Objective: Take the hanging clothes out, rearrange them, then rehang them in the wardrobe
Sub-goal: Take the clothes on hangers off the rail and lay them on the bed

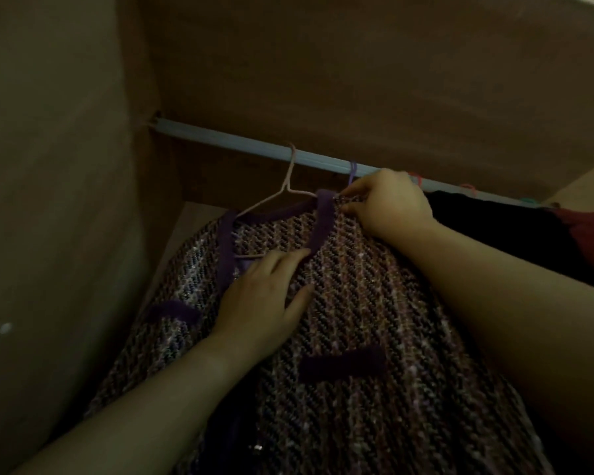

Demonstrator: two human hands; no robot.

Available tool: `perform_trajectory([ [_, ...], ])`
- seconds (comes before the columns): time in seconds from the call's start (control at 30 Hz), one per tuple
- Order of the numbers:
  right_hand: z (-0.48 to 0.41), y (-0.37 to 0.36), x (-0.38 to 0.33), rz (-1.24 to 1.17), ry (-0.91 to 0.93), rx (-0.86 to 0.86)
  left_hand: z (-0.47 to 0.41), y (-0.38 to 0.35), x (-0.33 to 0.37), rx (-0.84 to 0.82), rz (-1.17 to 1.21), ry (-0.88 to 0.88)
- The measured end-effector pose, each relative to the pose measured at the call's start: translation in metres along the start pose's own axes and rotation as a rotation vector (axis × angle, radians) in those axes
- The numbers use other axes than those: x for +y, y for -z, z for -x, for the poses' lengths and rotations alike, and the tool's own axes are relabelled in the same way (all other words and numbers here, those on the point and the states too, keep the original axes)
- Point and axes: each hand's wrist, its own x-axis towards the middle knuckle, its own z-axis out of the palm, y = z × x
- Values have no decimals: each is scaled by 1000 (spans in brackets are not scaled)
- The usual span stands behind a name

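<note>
Dim wardrobe interior. Tweed jacket (357, 303) with purple trim hangs on a pale wire hanger (271, 200), hooked over the rail (220, 137) near its left end. Left hand (264, 303) lies flat on the jacket front just below the neckline, fingers spread, gripping nothing. Right hand (388, 204) is at the jacket's shoulder by the rail, fingertips pressed together, probably pinching fabric; too dark to be sure. 1 dark garment (494, 241) and 1 red garment (590, 241) hang toward the rail's right end.
</note>
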Motion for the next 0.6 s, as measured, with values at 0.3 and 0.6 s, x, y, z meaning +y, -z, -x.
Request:
perform_trajectory([
  [0.3, 24, 12, 18, -9, -82, 23, -19, 40, -7, 89, -47, 46],
  [0.6, 7, 18, 6, -4, -93, 147, -12, 70, -27, 24, -129, 171],
])
